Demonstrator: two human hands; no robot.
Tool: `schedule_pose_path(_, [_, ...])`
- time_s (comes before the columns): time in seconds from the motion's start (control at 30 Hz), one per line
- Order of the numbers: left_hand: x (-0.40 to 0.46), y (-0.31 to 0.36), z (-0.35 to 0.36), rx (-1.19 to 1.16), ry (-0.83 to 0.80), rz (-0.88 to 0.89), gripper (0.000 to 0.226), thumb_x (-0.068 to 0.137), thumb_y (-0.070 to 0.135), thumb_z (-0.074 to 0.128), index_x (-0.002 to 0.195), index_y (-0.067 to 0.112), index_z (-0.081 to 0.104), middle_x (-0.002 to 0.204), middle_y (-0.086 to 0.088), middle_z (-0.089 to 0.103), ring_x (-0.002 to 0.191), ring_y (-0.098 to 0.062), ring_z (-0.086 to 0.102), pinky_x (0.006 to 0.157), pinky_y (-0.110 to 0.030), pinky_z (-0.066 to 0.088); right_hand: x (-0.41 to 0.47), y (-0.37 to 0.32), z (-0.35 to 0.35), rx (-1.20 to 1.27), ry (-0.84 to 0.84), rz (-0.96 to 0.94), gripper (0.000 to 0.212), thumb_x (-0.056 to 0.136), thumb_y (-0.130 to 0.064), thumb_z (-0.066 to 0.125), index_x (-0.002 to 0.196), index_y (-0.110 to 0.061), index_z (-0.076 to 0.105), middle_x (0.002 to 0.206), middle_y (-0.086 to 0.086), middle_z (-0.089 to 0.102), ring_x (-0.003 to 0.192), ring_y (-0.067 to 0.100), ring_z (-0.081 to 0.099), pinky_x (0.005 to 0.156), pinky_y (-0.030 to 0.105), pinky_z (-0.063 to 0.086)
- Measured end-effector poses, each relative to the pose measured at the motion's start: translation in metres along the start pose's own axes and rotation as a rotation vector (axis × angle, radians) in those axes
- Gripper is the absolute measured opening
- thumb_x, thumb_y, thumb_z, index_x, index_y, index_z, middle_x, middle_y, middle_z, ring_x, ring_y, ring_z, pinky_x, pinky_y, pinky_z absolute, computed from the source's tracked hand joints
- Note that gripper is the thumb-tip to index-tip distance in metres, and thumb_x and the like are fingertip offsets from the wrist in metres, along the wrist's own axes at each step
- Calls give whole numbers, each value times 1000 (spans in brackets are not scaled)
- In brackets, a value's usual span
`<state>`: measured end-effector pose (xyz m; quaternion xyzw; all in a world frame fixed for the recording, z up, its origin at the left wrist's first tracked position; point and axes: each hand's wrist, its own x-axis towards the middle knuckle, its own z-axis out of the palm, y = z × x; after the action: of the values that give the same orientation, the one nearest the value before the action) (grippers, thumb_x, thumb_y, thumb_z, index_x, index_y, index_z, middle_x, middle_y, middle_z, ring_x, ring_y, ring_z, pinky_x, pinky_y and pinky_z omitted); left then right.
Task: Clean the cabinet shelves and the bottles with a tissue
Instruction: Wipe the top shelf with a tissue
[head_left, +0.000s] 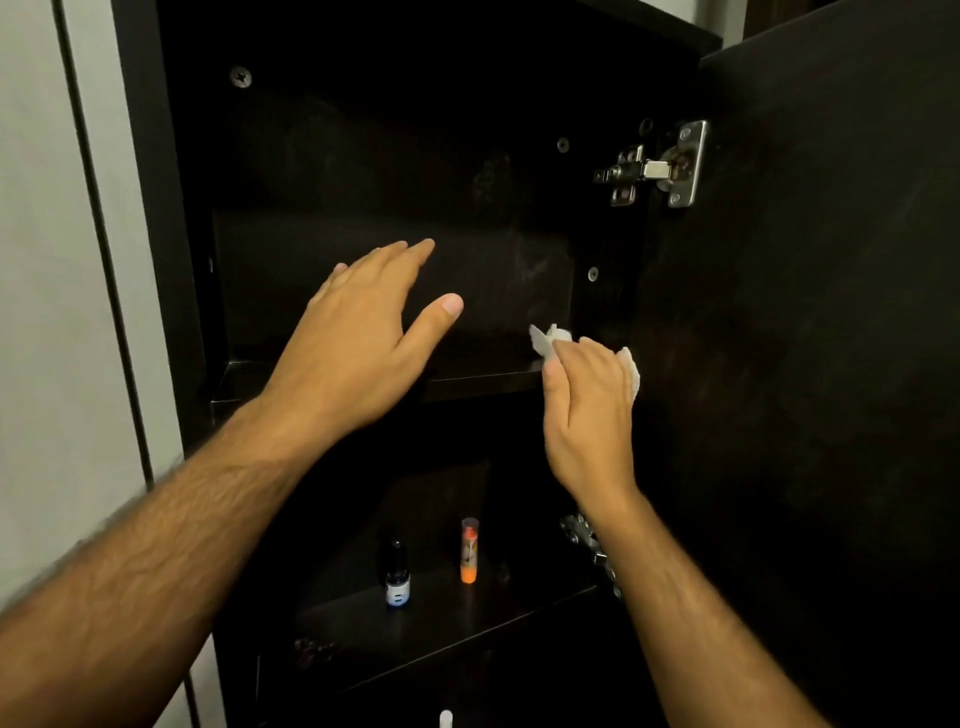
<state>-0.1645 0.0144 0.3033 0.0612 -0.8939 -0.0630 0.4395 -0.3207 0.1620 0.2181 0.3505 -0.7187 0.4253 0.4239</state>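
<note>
A dark cabinet stands open in front of me. My right hand (589, 410) grips a crumpled white tissue (550, 338) at the right end of the upper shelf (483, 376). My left hand (363, 332) is stretched out flat with fingers straight, hovering over the middle of that shelf and holding nothing. On the lower shelf (467, 618) a small dark dropper bottle (397, 577) with a white label stands upright, and an orange tube-shaped bottle (469, 551) stands to its right.
The cabinet door (831, 312) hangs open on the right, held by a metal hinge (654, 166); a second hinge (587, 540) shows behind my right forearm. A pale wall (47, 260) lies to the left. A small white object (445, 719) peeks up at the bottom edge.
</note>
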Motion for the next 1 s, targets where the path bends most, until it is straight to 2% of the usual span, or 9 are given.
schedule_pose_path(0.1, [-4, -3, -3, -5, 4, 0, 62, 96, 56, 35, 150, 27, 28, 155, 4, 32, 142, -12, 29, 116, -33, 12, -13, -21, 3, 98, 3, -38, 28, 100, -31, 36, 91, -21, 61, 93, -12, 58, 99, 4, 50, 106, 38, 34])
schedule_pose_path(0.23, [-2, -4, -10, -7, 9, -3, 60, 96, 56, 35, 149, 28, 30, 154, 5, 34, 141, -12, 31, 116, -35, 17, 15, -40, -11, 36, -285, -160, 44, 101, -42, 28, 84, -24, 65, 90, -12, 65, 93, 8, 57, 97, 35, 41])
schedule_pose_path(0.3, [-2, -5, -13, -6, 4, -5, 60, 96, 56, 35, 149, 28, 30, 154, 5, 34, 140, -12, 31, 117, -37, 20, 39, -32, -19, -164, -505, -72, 49, 102, -46, 22, 81, -27, 61, 92, -6, 66, 96, 16, 60, 92, 43, 45])
schedule_pose_path(0.37, [-4, -5, -17, -9, -2, -2, 60, 96, 56, 35, 149, 27, 30, 154, 5, 35, 140, -11, 31, 117, -37, 19, 62, -20, -22, -290, -696, 140, 56, 101, -51, 17, 100, -26, 67, 109, 2, 66, 109, 23, 58, 98, 46, 42])
schedule_pose_path(0.43, [-5, -6, -19, -12, -11, -1, 61, 96, 55, 35, 149, 27, 30, 153, 5, 35, 140, -11, 31, 117, -35, 18, 75, -18, -17, -293, -788, 289, 56, 99, -52, 16, 122, -30, 63, 126, 2, 58, 119, 25, 51, 106, 48, 35])
schedule_pose_path(0.5, [-6, -8, -20, -19, -20, -8, 61, 96, 55, 35, 149, 26, 30, 153, 5, 35, 140, -11, 32, 118, -37, 19, 78, -27, -10, -319, -846, 280, 54, 92, -53, 17, 124, -39, 58, 124, -4, 54, 117, 24, 49, 108, 52, 29])
schedule_pose_path(0.7, [-4, -11, -21, 28, -72, -1, 62, 96, 56, 37, 150, 26, 29, 153, 5, 35, 140, -11, 32, 117, -38, 17, 77, -39, -28, 51, -861, 235, 36, 100, -34, 41, 115, -19, 70, 125, -3, 64, 118, 13, 55, 105, 34, 40])
schedule_pose_path(0.83, [-5, -14, -25, 36, -80, 17, 63, 95, 57, 38, 150, 26, 29, 154, 5, 34, 142, -11, 29, 118, -38, 15, 81, -31, -32, -295, -858, 202, 30, 100, -20, 46, 118, -7, 66, 124, 8, 64, 113, 25, 59, 96, 37, 47])
schedule_pose_path(1.0, [-6, -17, -27, 44, -99, 14, 64, 94, 58, 37, 150, 28, 27, 155, 4, 31, 143, -11, 27, 118, -36, 13, 89, -42, -28, -90, -783, 186, 18, 91, -14, 65, 90, -29, 75, 97, -10, 70, 92, 4, 64, 81, 20, 52])
